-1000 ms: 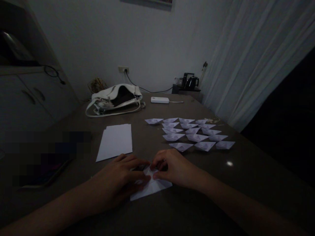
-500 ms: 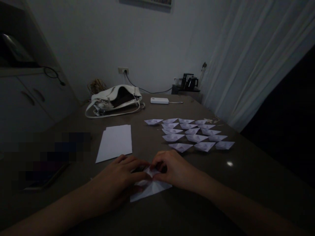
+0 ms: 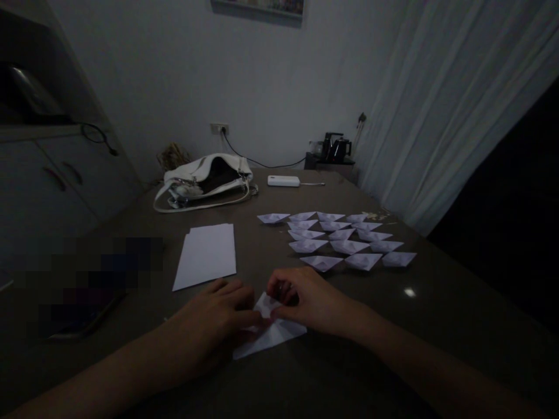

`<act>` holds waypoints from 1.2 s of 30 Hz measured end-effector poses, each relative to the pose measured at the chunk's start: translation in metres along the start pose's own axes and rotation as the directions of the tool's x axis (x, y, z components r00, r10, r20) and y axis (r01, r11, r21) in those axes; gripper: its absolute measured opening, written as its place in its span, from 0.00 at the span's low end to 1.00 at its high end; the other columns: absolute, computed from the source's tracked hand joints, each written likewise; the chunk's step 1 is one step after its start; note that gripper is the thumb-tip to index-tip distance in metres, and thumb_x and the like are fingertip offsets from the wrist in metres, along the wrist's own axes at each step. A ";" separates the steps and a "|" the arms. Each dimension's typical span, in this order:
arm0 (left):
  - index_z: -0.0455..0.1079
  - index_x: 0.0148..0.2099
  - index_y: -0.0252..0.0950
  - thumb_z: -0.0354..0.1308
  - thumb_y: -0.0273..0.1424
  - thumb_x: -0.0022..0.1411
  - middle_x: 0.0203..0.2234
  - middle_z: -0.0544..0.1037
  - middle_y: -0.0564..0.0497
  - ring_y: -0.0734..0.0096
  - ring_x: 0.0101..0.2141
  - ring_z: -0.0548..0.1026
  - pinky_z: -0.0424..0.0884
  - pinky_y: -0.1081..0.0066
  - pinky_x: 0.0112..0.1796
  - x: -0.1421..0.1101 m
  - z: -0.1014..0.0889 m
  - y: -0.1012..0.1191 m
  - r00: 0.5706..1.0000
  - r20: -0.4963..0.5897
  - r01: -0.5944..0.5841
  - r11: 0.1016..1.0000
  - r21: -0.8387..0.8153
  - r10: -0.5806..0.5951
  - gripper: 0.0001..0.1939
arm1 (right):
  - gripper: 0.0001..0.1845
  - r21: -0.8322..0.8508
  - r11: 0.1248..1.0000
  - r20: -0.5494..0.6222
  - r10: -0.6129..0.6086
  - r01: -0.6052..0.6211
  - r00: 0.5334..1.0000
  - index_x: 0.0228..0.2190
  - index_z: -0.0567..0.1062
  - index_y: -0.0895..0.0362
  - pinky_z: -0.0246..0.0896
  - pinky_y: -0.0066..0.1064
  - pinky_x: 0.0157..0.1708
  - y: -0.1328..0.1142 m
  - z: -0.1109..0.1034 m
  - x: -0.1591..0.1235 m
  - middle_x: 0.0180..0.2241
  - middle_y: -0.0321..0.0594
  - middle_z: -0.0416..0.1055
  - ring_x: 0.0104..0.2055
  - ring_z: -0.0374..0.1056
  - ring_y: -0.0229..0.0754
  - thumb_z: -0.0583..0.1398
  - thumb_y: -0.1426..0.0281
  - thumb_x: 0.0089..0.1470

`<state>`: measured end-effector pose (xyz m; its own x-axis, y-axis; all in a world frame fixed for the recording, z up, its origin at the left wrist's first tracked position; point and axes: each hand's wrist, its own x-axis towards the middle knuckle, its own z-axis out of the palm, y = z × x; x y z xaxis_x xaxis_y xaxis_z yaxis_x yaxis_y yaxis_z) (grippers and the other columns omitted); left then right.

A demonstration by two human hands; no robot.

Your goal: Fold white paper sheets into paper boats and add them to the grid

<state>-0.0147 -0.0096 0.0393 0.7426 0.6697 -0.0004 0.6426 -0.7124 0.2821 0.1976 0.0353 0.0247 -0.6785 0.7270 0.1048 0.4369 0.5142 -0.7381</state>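
Between my hands a partly folded sheet of white paper [image 3: 276, 336] lies near the front of the table, its wide edge toward me and a point sticking up at the far side. My left hand [image 3: 225, 317] grips its left part, fingers curled, thumb on the paper. From the right, my right hand [image 3: 305, 299] pinches the paper near its middle with thumb and fingertips. Beyond my right hand stand several folded paper boats [image 3: 349, 246] in rows. A stack of white paper sheets [image 3: 206, 256] lies beyond my left hand.
A white handbag [image 3: 205, 177] lies open at the back left. Right of it is a white power bank [image 3: 283, 181] with a short cable. A blurred-out phone [image 3: 82, 320] lies at the left. A black kettle [image 3: 339, 150] stands in the far corner, by a white curtain [image 3: 393, 116].
The fingers of my left hand have drawn back slightly from the paper's raised point, so more of it shows. My right hand keeps its pinch. The view has shifted slightly.
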 end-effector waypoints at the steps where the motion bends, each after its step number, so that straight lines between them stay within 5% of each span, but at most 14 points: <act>1: 0.69 0.46 0.48 0.51 0.24 0.63 0.37 0.70 0.53 0.65 0.39 0.68 0.58 0.67 0.40 0.000 0.000 0.000 1.000 0.003 -0.002 1.000 -0.011 0.002 0.14 | 0.10 0.003 1.000 -0.002 -0.007 0.007 1.000 0.34 0.73 0.59 0.63 0.24 0.29 0.000 -0.001 0.001 0.29 0.36 0.74 0.30 0.69 0.34 0.64 0.77 0.47; 4: 0.69 0.47 0.48 0.50 0.25 0.65 0.36 0.70 0.53 0.65 0.39 0.68 0.58 0.66 0.40 0.000 -0.001 0.001 1.000 0.017 0.001 1.000 -0.020 -0.001 0.14 | 0.03 -0.070 0.995 -0.041 -0.073 0.070 0.996 0.33 0.75 0.59 0.61 0.24 0.31 0.003 -0.003 0.006 0.29 0.37 0.74 0.30 0.70 0.34 0.61 0.76 0.53; 9: 0.68 0.47 0.47 0.49 0.25 0.65 0.37 0.71 0.52 0.63 0.40 0.68 0.58 0.66 0.40 0.001 -0.003 0.001 0.999 0.037 -0.005 1.000 -0.016 0.005 0.14 | 0.03 -0.289 0.946 -0.086 -0.178 0.146 0.980 0.27 0.74 0.60 0.55 0.25 0.29 0.013 0.003 0.019 0.25 0.36 0.72 0.28 0.66 0.35 0.64 0.76 0.49; 27: 0.68 0.48 0.49 0.46 0.28 0.68 0.37 0.73 0.54 0.64 0.41 0.70 0.55 0.61 0.45 -0.001 0.006 -0.007 1.000 0.000 -0.023 1.000 0.000 0.023 0.13 | 0.06 -0.465 0.810 0.108 -0.349 0.357 0.931 0.25 0.71 0.59 0.53 0.28 0.36 0.014 -0.007 0.023 0.28 0.36 0.67 0.36 0.61 0.39 0.62 0.75 0.53; 36: 0.70 0.47 0.47 0.47 0.27 0.66 0.36 0.75 0.53 0.66 0.38 0.71 0.57 0.65 0.43 -0.001 0.004 -0.006 0.997 -0.039 -0.061 0.998 0.016 0.062 0.13 | 0.07 -0.490 0.800 0.157 -0.309 0.346 0.938 0.26 0.71 0.59 0.52 0.27 0.35 0.012 -0.016 0.006 0.28 0.36 0.66 0.36 0.61 0.38 0.62 0.72 0.54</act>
<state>-0.0186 -0.0070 0.0336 0.7728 0.6323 0.0548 0.5990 -0.7552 0.2661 0.2081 0.0528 0.0269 -0.8644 0.4514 0.2216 0.4041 0.8858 -0.2280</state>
